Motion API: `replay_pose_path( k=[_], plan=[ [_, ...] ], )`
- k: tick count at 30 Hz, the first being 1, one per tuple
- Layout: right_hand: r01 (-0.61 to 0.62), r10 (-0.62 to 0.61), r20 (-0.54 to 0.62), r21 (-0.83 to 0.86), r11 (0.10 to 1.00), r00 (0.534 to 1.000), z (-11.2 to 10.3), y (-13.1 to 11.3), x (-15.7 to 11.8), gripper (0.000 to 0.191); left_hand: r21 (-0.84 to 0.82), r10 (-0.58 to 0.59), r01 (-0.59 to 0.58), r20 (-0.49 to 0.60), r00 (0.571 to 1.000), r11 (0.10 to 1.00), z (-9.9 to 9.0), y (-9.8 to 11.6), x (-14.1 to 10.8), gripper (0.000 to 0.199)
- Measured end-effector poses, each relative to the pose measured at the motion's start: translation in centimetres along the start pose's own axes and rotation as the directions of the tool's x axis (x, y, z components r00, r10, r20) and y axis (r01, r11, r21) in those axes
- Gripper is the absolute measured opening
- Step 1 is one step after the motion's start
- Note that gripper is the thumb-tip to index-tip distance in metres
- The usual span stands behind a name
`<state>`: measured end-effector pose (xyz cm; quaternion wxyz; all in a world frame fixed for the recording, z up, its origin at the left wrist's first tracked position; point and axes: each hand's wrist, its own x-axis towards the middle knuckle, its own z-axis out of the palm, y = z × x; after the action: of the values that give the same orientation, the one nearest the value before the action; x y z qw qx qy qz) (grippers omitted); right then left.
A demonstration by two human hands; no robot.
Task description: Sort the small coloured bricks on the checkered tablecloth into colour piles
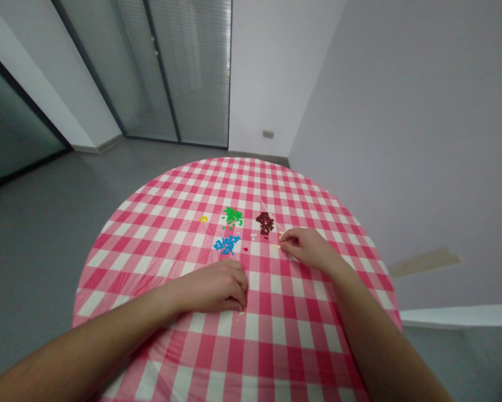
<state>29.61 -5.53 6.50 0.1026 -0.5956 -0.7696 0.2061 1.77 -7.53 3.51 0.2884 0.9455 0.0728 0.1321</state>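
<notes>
My left hand rests low over the checked cloth, its fingers curled and pinched near a few tiny pale green bits. What its fingertips hold, if anything, is too small to make out. Farther right, my right hand has thumb and fingers drawn together beside small cream-coloured pieces. Whether a piece sits between those fingertips I cannot tell. Beyond the left hand lies a pile of small blue pieces. Behind it is a green pile, and a dark brown pile lies to its right.
A few yellow pieces lie left of the green pile. One red piece and some white pieces are scattered between the piles. The round table wears a red-and-white checked cloth. A wall stands on the right, glass doors behind.
</notes>
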Motion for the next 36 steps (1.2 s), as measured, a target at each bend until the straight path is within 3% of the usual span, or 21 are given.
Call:
replay_pose_path(
  k=[11, 17, 20, 22, 24, 27, 28, 30, 32, 36],
  plan=[
    [0.002, -0.002, -0.005, 0.004, 1.0, 1.0, -0.1, 0.0, -0.1, 0.018, 0.165, 0.013, -0.013, 0.002, 1.0, 0.986, 0.4, 1.0, 0.4, 0.017],
    [-0.004, 0.004, -0.014, 0.013, 1.0, 1.0, -0.1, -0.1, -0.2, 0.018, 0.162, 0.003, 0.0, -0.02, 1.0, 0.987, 1.0, 1.0, 0.7, 0.013],
    [-0.005, 0.005, -0.016, 0.016, 1.0, 1.0, -0.2, -0.1, -0.2, 0.018, 0.151, -0.026, 0.038, -0.078, 0.997, 0.988, 0.3, 0.2, 0.6, 0.012],
    [0.001, -0.001, -0.014, 0.014, 1.0, 1.0, -0.2, -0.1, -0.1, 0.017, 0.187, -0.095, 0.124, -0.158, 0.983, 0.975, -0.7, -1.0, 0.2, 0.014],
    [0.014, -0.014, -0.003, 0.008, 1.0, 1.0, -0.1, -0.3, -0.1, 0.017, 0.257, -0.193, 0.282, -0.321, 0.927, 0.924, -1.8, -2.6, -0.2, 0.014],
    [0.086, -0.087, 0.031, 0.022, 0.996, 0.996, 0.5, -1.3, -0.2, 0.018, 0.273, -0.355, 0.565, -0.552, 0.755, 0.778, -3.1, -5.1, -1.0, 0.017],
    [0.129, -0.131, 0.05, 0.043, 0.991, 0.99, 0.8, -1.9, -0.4, 0.018, 0.261, -0.392, 0.63, -0.595, 0.702, 0.732, -3.3, -5.7, -1.2, 0.018],
    [0.224, -0.235, 0.105, 0.101, 0.969, 0.966, 1.6, -3.4, -0.8, 0.019, 0.247, -0.433, 0.701, -0.638, 0.637, 0.669, -3.4, -6.5, -1.5, 0.02],
    [0.309, -0.338, 0.195, 0.162, 0.937, 0.921, 2.6, -4.9, -1.4, 0.019, 0.252, -0.452, 0.728, -0.642, 0.619, 0.638, -3.2, -6.9, -1.5, 0.02],
    [0.427, -0.496, 0.38, 0.254, 0.868, 0.781, 4.2, -7.1, -2.5, 0.023, 0.259, -0.489, 0.74, -0.61, 0.624, 0.621, -2.7, -7.2, -1.3, 0.02]
  ],
)
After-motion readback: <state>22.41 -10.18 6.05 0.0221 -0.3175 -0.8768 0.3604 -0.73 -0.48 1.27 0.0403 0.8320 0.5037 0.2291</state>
